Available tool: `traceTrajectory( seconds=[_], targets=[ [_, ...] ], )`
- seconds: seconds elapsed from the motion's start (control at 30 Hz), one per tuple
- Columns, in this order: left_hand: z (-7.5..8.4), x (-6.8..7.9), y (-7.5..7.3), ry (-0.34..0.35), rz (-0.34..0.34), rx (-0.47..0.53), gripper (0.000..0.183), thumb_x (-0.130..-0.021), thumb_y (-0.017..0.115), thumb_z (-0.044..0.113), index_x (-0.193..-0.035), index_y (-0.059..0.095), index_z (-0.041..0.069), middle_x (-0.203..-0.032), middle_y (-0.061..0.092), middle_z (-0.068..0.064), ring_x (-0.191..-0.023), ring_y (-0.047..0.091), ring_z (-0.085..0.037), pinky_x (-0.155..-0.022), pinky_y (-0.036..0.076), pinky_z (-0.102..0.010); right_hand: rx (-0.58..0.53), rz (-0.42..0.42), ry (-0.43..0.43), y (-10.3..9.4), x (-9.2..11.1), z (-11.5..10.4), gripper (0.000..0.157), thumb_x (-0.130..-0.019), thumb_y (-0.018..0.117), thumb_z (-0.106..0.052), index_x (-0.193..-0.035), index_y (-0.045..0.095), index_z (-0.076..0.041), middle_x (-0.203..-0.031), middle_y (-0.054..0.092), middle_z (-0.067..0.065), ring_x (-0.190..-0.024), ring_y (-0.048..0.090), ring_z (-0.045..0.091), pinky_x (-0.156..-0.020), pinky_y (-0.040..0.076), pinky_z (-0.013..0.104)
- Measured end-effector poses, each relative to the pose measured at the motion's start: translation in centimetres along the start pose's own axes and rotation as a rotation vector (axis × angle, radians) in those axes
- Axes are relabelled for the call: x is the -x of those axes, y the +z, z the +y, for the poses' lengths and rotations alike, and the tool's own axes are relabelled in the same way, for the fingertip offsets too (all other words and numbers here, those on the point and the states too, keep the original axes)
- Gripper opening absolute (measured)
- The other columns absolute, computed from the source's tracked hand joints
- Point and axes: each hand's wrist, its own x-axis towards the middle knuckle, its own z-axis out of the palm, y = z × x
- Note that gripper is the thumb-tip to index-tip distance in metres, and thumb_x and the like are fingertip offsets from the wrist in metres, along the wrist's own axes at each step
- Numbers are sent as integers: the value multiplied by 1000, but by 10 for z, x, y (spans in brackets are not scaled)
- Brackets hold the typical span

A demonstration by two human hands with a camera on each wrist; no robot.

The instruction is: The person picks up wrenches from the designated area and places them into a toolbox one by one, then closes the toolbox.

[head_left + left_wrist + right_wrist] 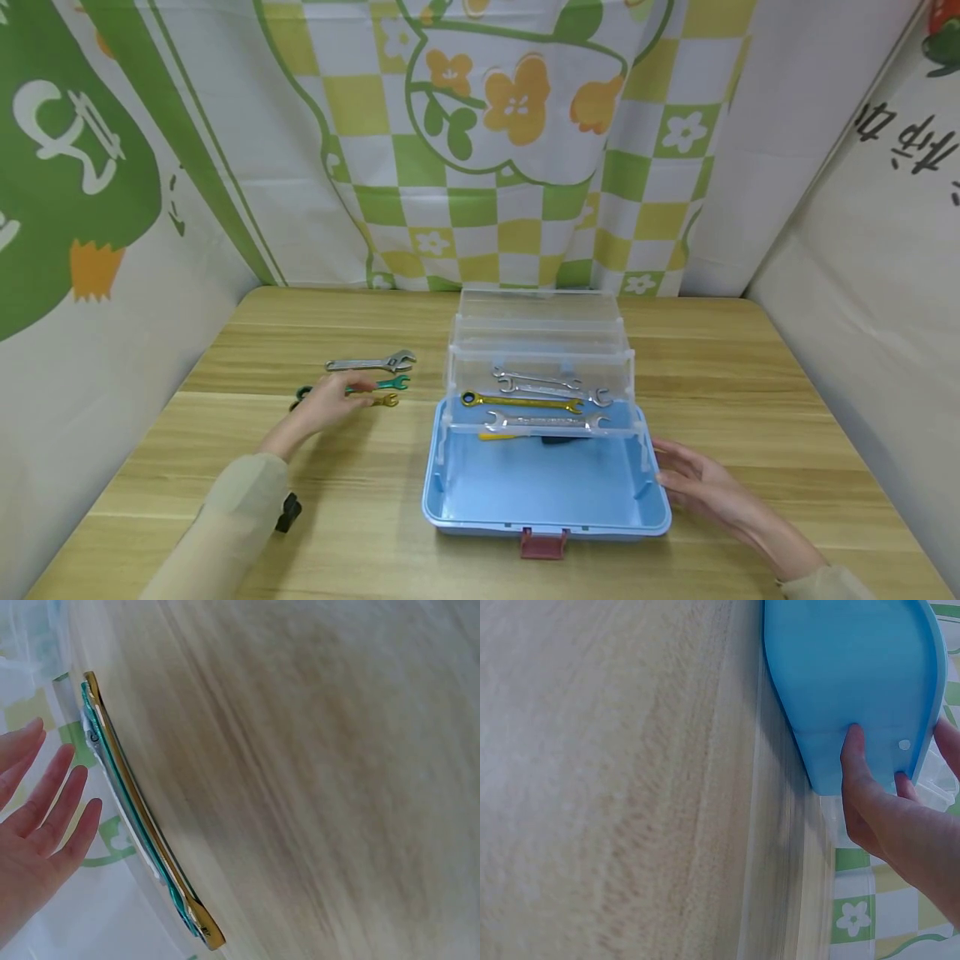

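Observation:
My left hand [326,406] hovers over a gold wrench [387,400] and a green wrench [394,383], partly covering both. In the left wrist view its fingers [49,817] are spread and hold nothing, apart from the gold wrench's shaft. Just beyond lies a silver adjustable wrench [367,364]. To the right stands a light blue toolbox [540,496] with its clear lid raised. My right hand [708,490] touches the box's right side; in the right wrist view, extended fingers rest against the blue wall [840,682].
Several silver wrenches [546,422] and a yellow-gold ratchet wrench [521,402] lie in the toolbox's clear raised tray. Something with a yellow handle [497,436] shows beneath it. A dark red latch [543,545] hangs at the front. A patterned curtain [495,200] borders the wooden table [360,525].

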Motion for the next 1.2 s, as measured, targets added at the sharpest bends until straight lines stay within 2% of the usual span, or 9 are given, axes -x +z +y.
traceTrajectory(
  seconds=[0.3, 0.5, 0.7, 0.97, 1.2],
  targets=[
    [-8, -4, 3, 12, -35, -49, 21, -79, 61, 1, -99, 61, -4, -100, 61, -18, -94, 55, -35, -82, 43, -48, 6, -10, -24, 0, 1, 1, 68, -92, 46, -15, -138, 2, 7, -139, 4, 34, -126, 21, 42, -95, 37, 38],
    [-12, -7, 3, -11, -68, -88, 19, -79, 61, 1, -98, 61, -3, -97, 61, -16, -91, 56, -31, -81, 45, -46, 2, -19, -22, 0, 1, 1, 68, -92, 45, -16, -138, 1, 7, -139, 3, 34, -126, 19, 43, -96, 36, 38],
    [-13, -8, 2, -20, -82, -129, 16, -77, 63, 0, -93, 61, -3, -89, 62, -13, -84, 57, -28, -74, 47, -42, 1, -14, -23, 0, 1, 1, 68, -92, 46, -16, -138, 1, 7, -139, 3, 34, -126, 18, 43, -96, 36, 38],
    [-17, -12, 4, 19, -81, -207, 14, -75, 65, 0, -89, 64, 0, -83, 60, -9, -76, 56, -22, -67, 47, -37, -6, -11, -17, 0, 1, 1, 68, -92, 46, -16, -138, 1, 7, -139, 3, 34, -126, 20, 43, -96, 36, 39],
    [-17, -13, 4, 20, -102, -217, 15, -75, 65, -2, -90, 65, -2, -79, 56, -7, -73, 51, -20, -63, 44, -34, -1, -10, -19, 0, 0, 1, 67, -92, 46, -16, -138, 2, 7, -140, 4, 34, -126, 20, 43, -96, 36, 39]
  ],
)
